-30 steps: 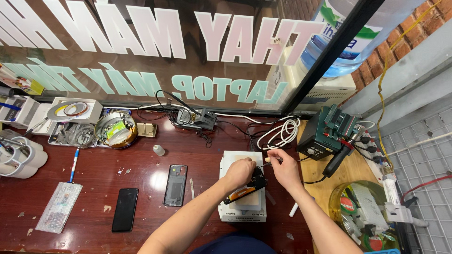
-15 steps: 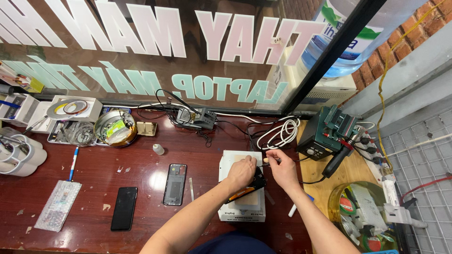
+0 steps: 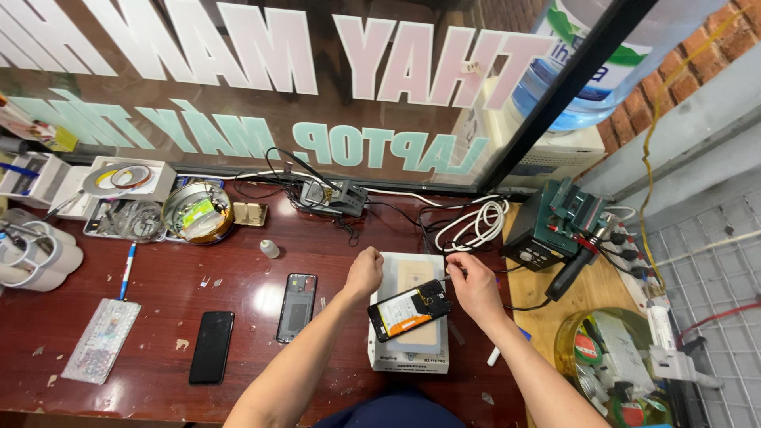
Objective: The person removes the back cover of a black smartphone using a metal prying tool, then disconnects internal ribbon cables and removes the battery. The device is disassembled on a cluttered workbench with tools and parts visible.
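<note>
Right hand (image 3: pixel 476 289) is pinched shut on a thin metal tool (image 3: pixel 449 277), probably tweezers, whose tip points left toward the far right corner of an opened phone (image 3: pixel 409 310). The phone lies just near and left of that hand, tilted, its long axis running from near left up to far right, so the right hand is the closer of the two to its upper end. Its inside faces up: a glossy black frame, an orange and white battery patch, and dark circuit parts at the right end. Left hand (image 3: pixel 365 273) is curled into a loose fist with nothing visibly in it, resting at the far left edge of the white pad (image 3: pixel 408 361), a flat rectangular block with a pale tan plate in the middle; the phone rests across it.

Further left on the dark red, glossy bench (image 3: pixel 158 317) lie a phone back shell (image 3: pixel 296 307), grey and see-through looking, then a black phone (image 3: pixel 212 346), face up and shiny, and a long patterned packet (image 3: pixel 101 339) beside a blue pen (image 3: pixel 128 270). A small white bottle (image 3: pixel 269 249) stands far of the shell. To the right sits a green soldering station (image 3: pixel 555 226) with a black handpiece, and a coil of white cable (image 3: pixel 476 224) lies far of the pad.
</note>
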